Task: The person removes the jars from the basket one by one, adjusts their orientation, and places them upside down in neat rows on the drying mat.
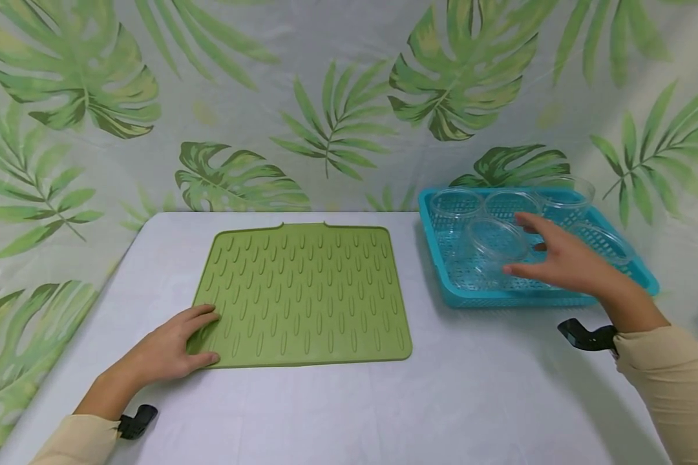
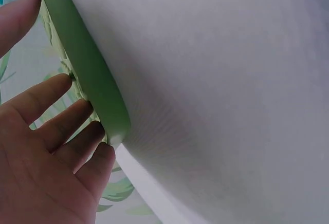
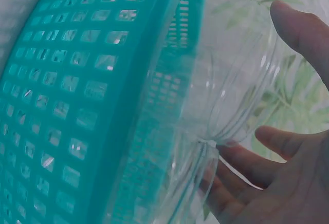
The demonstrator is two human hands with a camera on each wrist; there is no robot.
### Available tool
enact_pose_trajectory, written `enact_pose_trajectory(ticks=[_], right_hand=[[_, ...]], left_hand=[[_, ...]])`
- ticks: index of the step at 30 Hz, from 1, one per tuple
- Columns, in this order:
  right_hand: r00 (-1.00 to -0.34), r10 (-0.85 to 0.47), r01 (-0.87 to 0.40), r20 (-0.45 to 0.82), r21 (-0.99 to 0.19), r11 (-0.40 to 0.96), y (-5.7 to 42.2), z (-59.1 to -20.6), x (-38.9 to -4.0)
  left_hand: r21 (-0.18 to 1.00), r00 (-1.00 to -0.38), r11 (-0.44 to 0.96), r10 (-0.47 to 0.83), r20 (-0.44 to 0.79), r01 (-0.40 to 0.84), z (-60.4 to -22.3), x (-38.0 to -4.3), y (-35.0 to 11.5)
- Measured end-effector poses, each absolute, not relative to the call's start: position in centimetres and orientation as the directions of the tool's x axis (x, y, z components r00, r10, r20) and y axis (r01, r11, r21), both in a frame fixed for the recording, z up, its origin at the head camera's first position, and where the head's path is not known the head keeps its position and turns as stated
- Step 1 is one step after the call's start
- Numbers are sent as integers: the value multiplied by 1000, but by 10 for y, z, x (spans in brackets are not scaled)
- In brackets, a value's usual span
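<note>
A green drying mat [image 1: 302, 294] with raised oval ridges lies flat on the table. My left hand [image 1: 177, 345] rests at its near left corner, fingertips on the mat's edge; the left wrist view shows the fingers [image 2: 64, 126] spread along the green rim. On the right stands a blue perforated basket [image 1: 450, 294] holding several clear round plastic containers. My right hand [image 1: 564, 258] is over the basket, thumb and fingers apart beside the front container [image 1: 497, 239]. In the right wrist view, fingers [image 3: 247, 165] reach behind a clear container [image 3: 231, 64], with the thumb spread away from them.
White cloth covers the table [image 1: 349, 413]. Behind it hangs a leaf-patterned curtain [image 1: 349, 97]. The basket's raised rim surrounds the containers, and another container [image 1: 602, 242] leans at its right side. Each wrist wears a black camera [image 1: 587, 336].
</note>
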State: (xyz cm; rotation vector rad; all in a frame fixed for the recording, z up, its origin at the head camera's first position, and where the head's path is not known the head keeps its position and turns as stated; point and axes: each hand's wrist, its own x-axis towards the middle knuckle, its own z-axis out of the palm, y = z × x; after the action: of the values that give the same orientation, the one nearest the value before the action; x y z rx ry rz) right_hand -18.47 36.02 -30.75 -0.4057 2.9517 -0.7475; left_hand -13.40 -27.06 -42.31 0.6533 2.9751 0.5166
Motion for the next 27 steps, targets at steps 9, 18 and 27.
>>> enact_pose_trajectory(ticks=[9, 18, 27], right_hand=[[-965, -253, -202, -68, -419, 885, 356, -314, -198], [-970, -228, -178, -86, -385, 905, 352, -315, -201], [-968, -239, -193, -75, -388, 901, 349, -316, -201]], left_hand=[[336, -911, 858, 413, 0, 389, -423, -135, -270], [338, -915, 864, 402, -18, 373, -423, -135, -269], [357, -915, 859, 403, -27, 367, -422, -134, -269]])
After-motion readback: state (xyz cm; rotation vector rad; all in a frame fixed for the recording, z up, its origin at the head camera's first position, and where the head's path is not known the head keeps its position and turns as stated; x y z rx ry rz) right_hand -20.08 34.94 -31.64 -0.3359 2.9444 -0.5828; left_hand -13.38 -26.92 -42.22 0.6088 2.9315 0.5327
